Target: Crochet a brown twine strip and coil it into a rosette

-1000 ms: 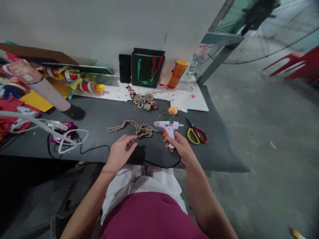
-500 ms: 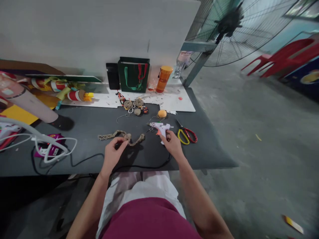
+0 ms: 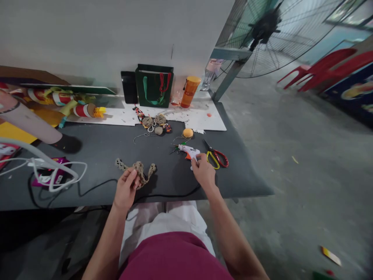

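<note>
My left hand [image 3: 126, 189] is closed on a braided jute rope [image 3: 136, 169], lifted a little off the dark table [image 3: 116, 144] near its front edge. My right hand [image 3: 203, 172] grips the handle of a white glue gun [image 3: 189, 151] with an orange trigger, its nozzle pointing left. A black cord [image 3: 169, 194] runs from the gun along the front of the table.
Yellow and red scissors [image 3: 216, 158] lie right of the gun. Behind are an orange ball [image 3: 188, 133], small jute coils [image 3: 154, 121], a green gift bag [image 3: 154, 86], an orange bottle [image 3: 189, 91]. White cables [image 3: 49, 171] and coloured craft pieces [image 3: 67, 103] fill the left. A large fan [image 3: 271, 35] stands at right.
My left hand took hold of the jute rope and drew it left and toward me, bunching it. My right hand stayed on the glue gun.
</note>
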Demonstrator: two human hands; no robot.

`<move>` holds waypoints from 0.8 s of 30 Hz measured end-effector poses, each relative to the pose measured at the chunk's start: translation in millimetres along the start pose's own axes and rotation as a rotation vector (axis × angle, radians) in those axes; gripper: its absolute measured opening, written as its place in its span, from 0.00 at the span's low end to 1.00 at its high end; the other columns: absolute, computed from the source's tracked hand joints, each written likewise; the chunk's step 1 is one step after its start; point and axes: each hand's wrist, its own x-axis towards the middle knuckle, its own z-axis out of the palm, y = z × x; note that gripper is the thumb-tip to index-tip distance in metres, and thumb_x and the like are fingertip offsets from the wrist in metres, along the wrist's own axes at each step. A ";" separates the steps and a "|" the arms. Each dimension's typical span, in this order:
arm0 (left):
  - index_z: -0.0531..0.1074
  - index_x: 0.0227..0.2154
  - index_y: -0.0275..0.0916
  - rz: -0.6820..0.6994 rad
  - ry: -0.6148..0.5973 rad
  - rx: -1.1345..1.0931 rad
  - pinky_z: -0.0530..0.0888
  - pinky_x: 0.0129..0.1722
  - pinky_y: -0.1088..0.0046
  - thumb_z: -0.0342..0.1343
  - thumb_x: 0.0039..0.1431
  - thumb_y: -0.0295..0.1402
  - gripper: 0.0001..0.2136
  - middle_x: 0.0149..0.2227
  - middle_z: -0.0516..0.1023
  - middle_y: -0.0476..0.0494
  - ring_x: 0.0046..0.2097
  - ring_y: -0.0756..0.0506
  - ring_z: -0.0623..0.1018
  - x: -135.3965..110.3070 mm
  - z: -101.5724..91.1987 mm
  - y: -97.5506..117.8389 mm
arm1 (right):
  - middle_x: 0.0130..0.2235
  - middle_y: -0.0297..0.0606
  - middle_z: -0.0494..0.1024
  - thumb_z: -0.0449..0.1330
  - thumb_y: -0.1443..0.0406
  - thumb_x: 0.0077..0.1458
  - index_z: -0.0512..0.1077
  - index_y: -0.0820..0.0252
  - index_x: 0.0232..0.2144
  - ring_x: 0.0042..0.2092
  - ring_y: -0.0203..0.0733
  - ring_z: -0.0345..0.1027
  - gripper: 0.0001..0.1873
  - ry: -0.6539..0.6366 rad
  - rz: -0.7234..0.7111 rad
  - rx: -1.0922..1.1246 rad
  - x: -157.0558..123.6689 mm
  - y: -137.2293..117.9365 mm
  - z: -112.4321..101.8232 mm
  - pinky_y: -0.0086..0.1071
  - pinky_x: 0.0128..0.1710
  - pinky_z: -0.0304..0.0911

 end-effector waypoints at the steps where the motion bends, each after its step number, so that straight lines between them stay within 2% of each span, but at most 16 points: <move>1: 0.68 0.24 0.37 -0.014 -0.031 -0.011 0.59 0.19 0.81 0.68 0.43 0.41 0.16 0.14 0.63 0.59 0.16 0.58 0.57 -1.8 1.0 -0.5 | 0.27 0.40 0.76 0.52 0.62 0.59 0.67 0.61 0.43 0.31 0.47 0.71 0.12 -0.009 -0.006 -0.057 -0.9 -1.1 -4.2 0.32 0.30 0.56; 4: 0.67 0.26 0.37 -0.039 -0.121 0.018 0.57 0.19 0.80 0.66 0.47 0.40 0.15 0.20 0.72 0.55 0.16 0.60 0.56 -10.7 6.8 -1.4 | 0.35 0.47 0.77 0.55 0.61 0.58 0.70 0.61 0.40 0.40 0.51 0.70 0.11 0.067 -0.146 -0.026 -11.2 -9.1 -17.3 0.38 0.38 0.61; 6: 0.68 0.28 0.37 -0.052 -0.183 0.071 0.57 0.20 0.79 0.63 0.50 0.42 0.14 0.25 0.76 0.51 0.16 0.60 0.57 -18.4 12.9 -2.6 | 0.40 0.48 0.77 0.53 0.57 0.59 0.71 0.60 0.41 0.43 0.51 0.68 0.15 0.129 -0.262 0.229 -25.0 -20.7 -21.8 0.42 0.45 0.61; 7: 0.68 0.29 0.37 -0.065 -0.222 0.098 0.57 0.20 0.78 0.61 0.52 0.43 0.14 0.26 0.76 0.50 0.16 0.59 0.57 -22.1 16.2 -3.3 | 0.41 0.47 0.76 0.52 0.55 0.60 0.72 0.58 0.43 0.44 0.49 0.68 0.17 0.061 -0.322 0.409 -33.1 -28.2 -21.3 0.41 0.45 0.62; 9: 0.69 0.30 0.37 -0.090 -0.301 0.143 0.54 0.19 0.78 0.59 0.54 0.46 0.15 0.25 0.76 0.50 0.16 0.59 0.57 -28.5 22.5 -3.7 | 0.45 0.43 0.76 0.48 0.49 0.61 0.72 0.54 0.46 0.44 0.46 0.70 0.22 -0.279 -0.353 0.775 -48.7 -43.7 -14.5 0.38 0.43 0.64; 11: 0.69 0.31 0.37 -0.104 -0.370 0.196 0.51 0.17 0.78 0.57 0.55 0.47 0.16 0.21 0.71 0.53 0.15 0.58 0.55 -33.0 26.4 -1.4 | 0.39 0.39 0.78 0.44 0.43 0.60 0.74 0.53 0.43 0.41 0.43 0.71 0.29 -0.606 -0.240 1.037 -60.3 -56.5 -2.4 0.37 0.41 0.65; 12: 0.69 0.31 0.37 -0.114 -0.399 0.226 0.49 0.17 0.78 0.57 0.55 0.48 0.16 0.18 0.68 0.55 0.15 0.58 0.54 -34.6 27.1 1.3 | 0.34 0.38 0.78 0.42 0.40 0.58 0.75 0.55 0.39 0.38 0.43 0.71 0.33 -0.732 -0.168 1.137 -64.1 -60.9 4.2 0.37 0.40 0.65; 13: 0.69 0.31 0.38 -0.124 -0.414 0.251 0.48 0.16 0.78 0.58 0.54 0.48 0.16 0.16 0.65 0.57 0.15 0.58 0.52 -35.9 27.0 4.9 | 0.31 0.37 0.77 0.43 0.38 0.55 0.75 0.56 0.35 0.36 0.43 0.71 0.35 -0.803 -0.103 1.223 -66.7 -63.8 10.3 0.36 0.38 0.65; 14: 0.69 0.31 0.38 -0.142 -0.430 0.273 0.48 0.16 0.78 0.59 0.53 0.48 0.16 0.16 0.64 0.57 0.15 0.58 0.52 -37.1 26.3 9.3 | 0.28 0.36 0.76 0.45 0.36 0.53 0.75 0.56 0.31 0.35 0.42 0.71 0.35 -0.858 -0.050 1.289 -68.4 -65.6 15.6 0.35 0.37 0.65; 16: 0.70 0.31 0.38 -0.177 -0.444 0.326 0.50 0.16 0.78 0.61 0.50 0.48 0.17 0.22 0.70 0.53 0.16 0.58 0.54 -39.6 24.3 19.1 | 0.26 0.34 0.75 0.50 0.35 0.49 0.74 0.57 0.28 0.32 0.40 0.70 0.33 -0.917 0.023 1.368 -70.6 -66.4 23.0 0.33 0.36 0.65; 18: 0.70 0.29 0.38 -0.147 -0.471 0.386 0.58 0.19 0.78 0.64 0.47 0.46 0.16 0.29 0.74 0.47 0.21 0.56 0.62 -42.3 23.3 28.1 | 0.25 0.33 0.74 0.53 0.35 0.47 0.73 0.57 0.27 0.30 0.39 0.69 0.32 -0.972 0.086 1.376 -72.9 -65.8 26.9 0.32 0.32 0.64; 20: 0.71 0.27 0.38 -0.088 -0.527 0.439 0.65 0.27 0.75 0.64 0.47 0.42 0.13 0.30 0.74 0.45 0.28 0.51 0.69 -44.6 24.1 34.5 | 0.24 0.33 0.74 0.54 0.36 0.47 0.74 0.58 0.27 0.27 0.38 0.68 0.32 -1.038 0.147 1.350 -75.8 -66.0 27.7 0.30 0.27 0.63; 22: 0.71 0.27 0.37 -0.041 -0.591 0.504 0.68 0.33 0.73 0.63 0.48 0.39 0.10 0.31 0.74 0.45 0.32 0.48 0.71 -46.2 25.6 38.2 | 0.26 0.34 0.77 0.58 0.41 0.48 0.75 0.58 0.31 0.28 0.38 0.70 0.27 -1.086 0.167 1.347 -78.3 -67.8 25.5 0.30 0.27 0.64; 24: 0.72 0.27 0.38 -0.027 -0.636 0.589 0.68 0.34 0.72 0.62 0.49 0.37 0.08 0.30 0.74 0.45 0.33 0.47 0.72 -46.9 26.5 40.4 | 0.35 0.37 0.80 0.62 0.48 0.50 0.76 0.58 0.37 0.34 0.38 0.73 0.21 -1.074 0.137 1.406 -78.5 -70.7 20.7 0.31 0.33 0.68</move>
